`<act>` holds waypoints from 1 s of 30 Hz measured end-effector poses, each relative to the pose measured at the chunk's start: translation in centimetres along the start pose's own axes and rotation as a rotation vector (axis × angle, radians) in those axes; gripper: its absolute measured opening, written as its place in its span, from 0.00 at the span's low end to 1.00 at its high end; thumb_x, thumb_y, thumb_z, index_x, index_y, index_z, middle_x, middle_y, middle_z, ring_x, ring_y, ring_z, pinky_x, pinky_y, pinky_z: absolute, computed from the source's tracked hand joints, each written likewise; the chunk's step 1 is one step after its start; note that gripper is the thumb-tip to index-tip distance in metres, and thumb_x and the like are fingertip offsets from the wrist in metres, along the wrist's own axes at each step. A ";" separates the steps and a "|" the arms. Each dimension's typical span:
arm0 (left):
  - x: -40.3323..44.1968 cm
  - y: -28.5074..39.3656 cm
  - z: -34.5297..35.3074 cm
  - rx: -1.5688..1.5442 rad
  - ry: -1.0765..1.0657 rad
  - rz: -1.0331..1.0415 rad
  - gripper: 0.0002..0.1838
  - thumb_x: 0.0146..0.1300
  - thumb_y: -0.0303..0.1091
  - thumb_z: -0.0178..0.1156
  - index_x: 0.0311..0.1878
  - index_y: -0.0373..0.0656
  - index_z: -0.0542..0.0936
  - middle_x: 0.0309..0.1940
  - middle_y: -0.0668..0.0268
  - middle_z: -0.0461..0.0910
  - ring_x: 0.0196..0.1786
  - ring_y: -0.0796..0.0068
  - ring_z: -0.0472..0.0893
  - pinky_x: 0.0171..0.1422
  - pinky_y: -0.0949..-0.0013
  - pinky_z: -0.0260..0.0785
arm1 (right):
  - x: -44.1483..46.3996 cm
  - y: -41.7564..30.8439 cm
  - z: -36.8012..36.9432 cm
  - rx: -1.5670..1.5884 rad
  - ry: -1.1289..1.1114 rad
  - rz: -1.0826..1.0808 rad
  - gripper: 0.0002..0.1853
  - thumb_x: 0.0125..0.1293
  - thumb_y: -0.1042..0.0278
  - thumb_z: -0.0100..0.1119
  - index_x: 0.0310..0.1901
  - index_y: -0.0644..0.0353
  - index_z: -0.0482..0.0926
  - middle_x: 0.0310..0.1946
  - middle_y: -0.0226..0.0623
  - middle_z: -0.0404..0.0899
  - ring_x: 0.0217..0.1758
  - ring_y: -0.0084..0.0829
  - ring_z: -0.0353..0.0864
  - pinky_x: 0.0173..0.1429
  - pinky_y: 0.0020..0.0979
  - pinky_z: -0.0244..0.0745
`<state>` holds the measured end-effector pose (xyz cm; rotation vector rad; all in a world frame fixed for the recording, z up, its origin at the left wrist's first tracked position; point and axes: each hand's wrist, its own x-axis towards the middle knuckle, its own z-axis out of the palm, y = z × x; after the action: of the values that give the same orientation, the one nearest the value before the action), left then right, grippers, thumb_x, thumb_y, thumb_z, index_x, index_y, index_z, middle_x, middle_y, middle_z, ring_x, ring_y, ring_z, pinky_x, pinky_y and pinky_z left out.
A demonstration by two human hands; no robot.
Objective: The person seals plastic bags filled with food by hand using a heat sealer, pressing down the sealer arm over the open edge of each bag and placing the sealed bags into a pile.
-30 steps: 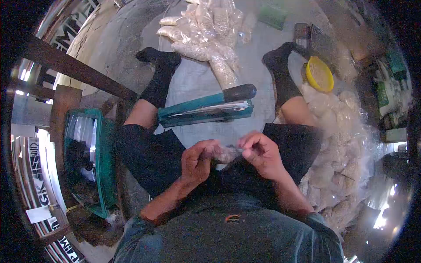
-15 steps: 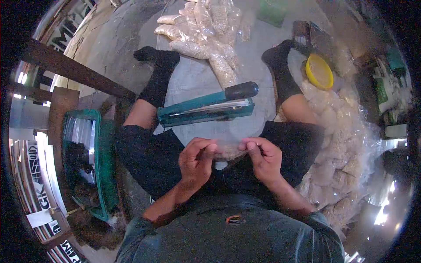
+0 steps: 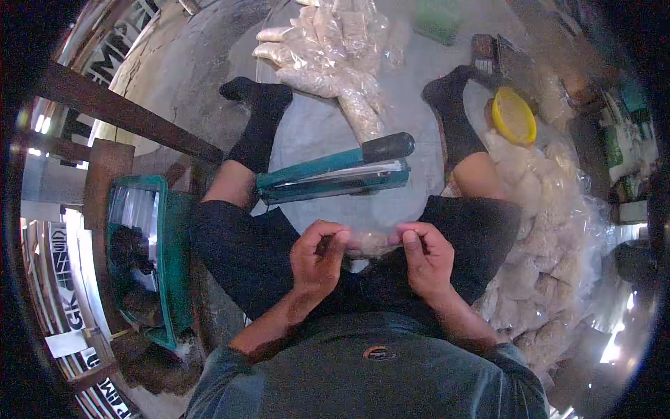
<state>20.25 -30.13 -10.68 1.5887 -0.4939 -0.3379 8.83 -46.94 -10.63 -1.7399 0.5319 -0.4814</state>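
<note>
Between my hands, above my lap, a clear plastic bag with pale contents is stretched sideways. My left hand pinches its left end between thumb and fingers, and my right hand pinches its right end the same way. Just beyond my hands, a teal hand-held bag sealer with a black handle lies on the pale sheet, its upper arm raised a little. Farther off, a pile of filled clear bags rests between my feet.
On the right lies a large heap of filled bags, with a yellow bowl at its far end. A green crate stands at the left beside a wooden post. A green item lies at the back.
The whole view has shifted slightly right and down. Both hands keep their pinch on the bag, which shows a little more clearly between them.
</note>
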 end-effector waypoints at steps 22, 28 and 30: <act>0.5 1.6 -0.6 -0.086 -0.144 -0.288 0.08 0.70 0.31 0.66 0.43 0.35 0.85 0.34 0.66 0.86 0.38 0.78 0.84 0.44 0.73 0.79 | 0.6 -0.9 -1.0 -0.041 -0.091 -0.013 0.10 0.78 0.69 0.55 0.49 0.66 0.81 0.36 0.37 0.87 0.39 0.23 0.84 0.48 0.27 0.79; 0.6 0.2 -0.2 -0.145 -0.061 -0.342 0.11 0.71 0.33 0.65 0.47 0.34 0.85 0.35 0.64 0.87 0.39 0.77 0.86 0.46 0.72 0.80 | 0.5 0.1 -0.5 -0.028 -0.002 -0.007 0.10 0.78 0.69 0.53 0.50 0.67 0.80 0.36 0.37 0.87 0.40 0.23 0.85 0.48 0.27 0.79; 0.7 0.1 -0.3 -0.054 -0.084 -0.253 0.11 0.71 0.33 0.65 0.47 0.34 0.85 0.35 0.62 0.87 0.37 0.76 0.86 0.45 0.71 0.80 | 0.3 0.2 -0.5 -0.029 0.009 -0.008 0.10 0.78 0.69 0.53 0.50 0.67 0.80 0.36 0.37 0.87 0.40 0.23 0.85 0.48 0.27 0.79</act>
<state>20.97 -30.18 -10.46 1.5920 -0.3443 -0.6063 8.77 -47.54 -10.68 -1.7689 0.5411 -0.4893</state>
